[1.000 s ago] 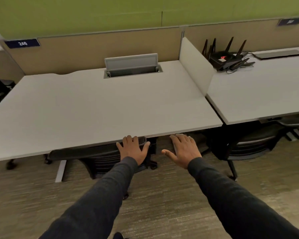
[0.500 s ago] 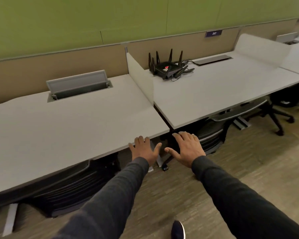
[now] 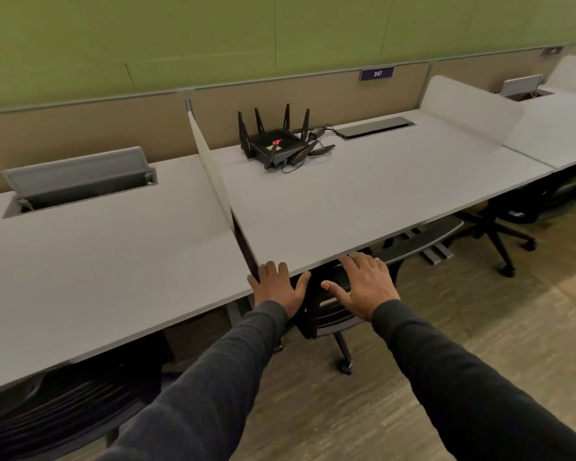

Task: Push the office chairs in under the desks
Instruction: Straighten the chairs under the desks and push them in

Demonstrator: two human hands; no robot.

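Note:
Three grey desks stand in a row along the partition. A black mesh office chair [image 3: 413,239] sits under the middle desk [image 3: 363,197], its back edge showing beyond the desk's front edge. My left hand [image 3: 278,287] hovers open, fingers spread, at the front corner where the left desk [image 3: 97,261] and middle desk meet. My right hand [image 3: 366,284] is open too, just in front of the middle desk's edge, above the chair's near side. Another black chair [image 3: 54,414] sits under the left desk at bottom left. A third chair [image 3: 526,207] stands by the right desk.
A black router [image 3: 276,144] with antennas and cables lies at the back of the middle desk. White divider panels [image 3: 210,168] separate the desks. An open cable flap [image 3: 77,176] sits in the left desk. Chair bases and casters [image 3: 345,367] stand on the carpet.
The view has swung right from the left desk to the middle desk. Both hands left the first chair's back and now hover open by the middle desk's chair.

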